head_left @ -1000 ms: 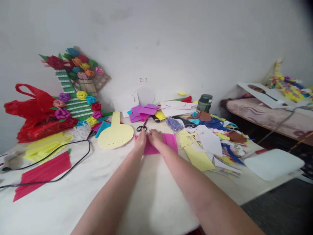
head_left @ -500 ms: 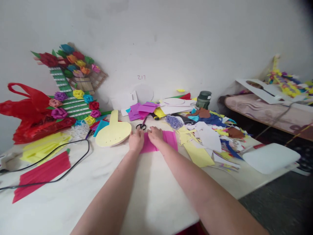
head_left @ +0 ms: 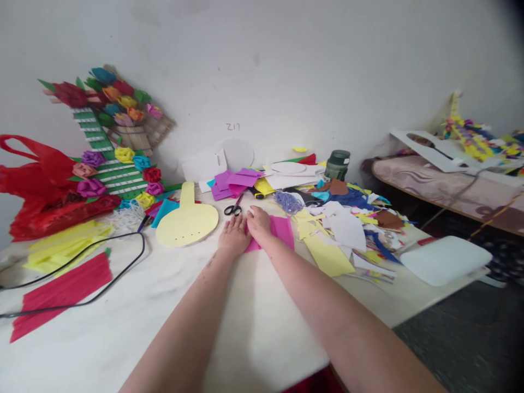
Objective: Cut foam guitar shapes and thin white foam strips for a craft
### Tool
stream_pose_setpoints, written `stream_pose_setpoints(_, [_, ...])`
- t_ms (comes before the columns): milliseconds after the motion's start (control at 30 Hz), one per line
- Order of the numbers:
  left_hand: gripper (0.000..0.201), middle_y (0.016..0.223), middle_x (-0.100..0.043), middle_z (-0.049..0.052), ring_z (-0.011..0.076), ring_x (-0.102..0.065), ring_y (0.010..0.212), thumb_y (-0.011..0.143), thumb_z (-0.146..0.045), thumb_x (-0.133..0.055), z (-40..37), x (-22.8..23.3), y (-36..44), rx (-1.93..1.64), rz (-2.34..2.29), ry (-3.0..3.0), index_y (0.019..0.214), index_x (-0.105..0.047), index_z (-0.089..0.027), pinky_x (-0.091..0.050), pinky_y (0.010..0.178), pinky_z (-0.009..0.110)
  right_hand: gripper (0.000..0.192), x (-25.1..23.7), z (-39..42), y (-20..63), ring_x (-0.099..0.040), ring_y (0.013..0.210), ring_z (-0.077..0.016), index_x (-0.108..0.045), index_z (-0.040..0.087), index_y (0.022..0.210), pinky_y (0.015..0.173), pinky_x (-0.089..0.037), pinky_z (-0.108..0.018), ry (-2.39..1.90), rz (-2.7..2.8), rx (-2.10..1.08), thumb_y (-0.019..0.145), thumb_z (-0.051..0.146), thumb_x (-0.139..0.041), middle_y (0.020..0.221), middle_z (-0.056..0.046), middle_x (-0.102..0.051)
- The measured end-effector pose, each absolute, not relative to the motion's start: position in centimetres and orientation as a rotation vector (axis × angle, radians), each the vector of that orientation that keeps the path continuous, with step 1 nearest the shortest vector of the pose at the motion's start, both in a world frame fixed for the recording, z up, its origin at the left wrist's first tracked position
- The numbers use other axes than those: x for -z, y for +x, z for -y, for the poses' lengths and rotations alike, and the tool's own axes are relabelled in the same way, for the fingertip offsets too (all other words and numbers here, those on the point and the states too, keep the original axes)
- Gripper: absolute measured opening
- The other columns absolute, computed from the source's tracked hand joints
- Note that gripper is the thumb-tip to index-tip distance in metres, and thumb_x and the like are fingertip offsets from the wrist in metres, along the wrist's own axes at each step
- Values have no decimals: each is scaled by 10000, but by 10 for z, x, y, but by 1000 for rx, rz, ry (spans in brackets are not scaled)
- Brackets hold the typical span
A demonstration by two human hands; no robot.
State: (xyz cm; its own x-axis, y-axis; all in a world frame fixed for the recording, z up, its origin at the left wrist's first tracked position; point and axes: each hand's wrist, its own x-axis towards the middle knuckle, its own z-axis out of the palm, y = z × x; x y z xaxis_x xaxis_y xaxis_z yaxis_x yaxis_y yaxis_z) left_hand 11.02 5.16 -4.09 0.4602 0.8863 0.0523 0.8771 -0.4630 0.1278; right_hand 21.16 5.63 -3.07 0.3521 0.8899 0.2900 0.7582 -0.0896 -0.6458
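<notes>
Hands [head_left: 234, 234] — touching pink paper [head_left: 283, 229].

On a table [head_left: 143, 327], the left hand [head_left: 235, 234] lies at the left end of a sheet [head_left: 283, 229], the right hand [head_left: 258, 222] on it, scissors [head_left: 233, 210] just behind, a cutout [head_left: 187, 222] to the left, scraps [head_left: 346, 226] to the right, a jar [head_left: 338, 165] behind those.

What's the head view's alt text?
Left hand, laid flat, and right hand rest on pink paper on a white table. Black-handled scissors lie just beyond, a yellow cutout to the left, paper scraps to the right.
</notes>
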Motion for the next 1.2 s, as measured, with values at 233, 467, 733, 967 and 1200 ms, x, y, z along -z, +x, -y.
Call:
stream_pose_setpoints(233, [624,1480,-148,24,223,-95,1356,849,-391,-262,-50,41,111,-147,-1627,2609,1424,-174,-165,-101,1085,405,399,38,-60,210,-509,1108,-201,-532,109,1185,948,-345,-282,-1841,1459,-208,830,225,-391,1181,-114,-579])
stream_pose_setpoints(467, [623,1479,-157,7,226,-97,1356,854,-437,-216,-51,42,110,-157,-1634,2603,1425,-170,-194,-101,1081,424,396,41,-63,211,-512,1103,-211,-531,106,1179,948,-351,-293,-1843,1423,-239,825,229,-402,1179,-122,-575])
stream_pose_setpoints(733, [623,1476,-176,-26,258,-71,1356,844,-499,-214,-52,41,110,-192,-1649,2560,1418,-192,-258,-93,1076,462,370,41,-65,212,-496,1114,-210,-537,113,1148,955,-348,-298,-1858,1368,-251,809,206,-421,1193,-121,-555])
stream_pose_setpoints(967, [638,1462,-223,-21,276,-90,1352,842,-533,-194,-51,40,111,-202,-1671,2585,1405,-252,-238,-1,1079,477,347,45,-69,215,-475,1137,-182,-541,134,1127,980,-323,-284,-1825,1316,-276,804,195,-428,1211,-105,-540])
stream_pose_setpoints(1200, [595,1376,-403,63,295,-245,1309,830,-493,-310,-51,41,109,-404,-1636,2685,1317,-430,-171,-42,1084,473,356,43,-68,215,-470,1147,-158,-544,135,1125,988,-312,-259,-1804,1274,-292,791,187,-432,1219,-86,-542])
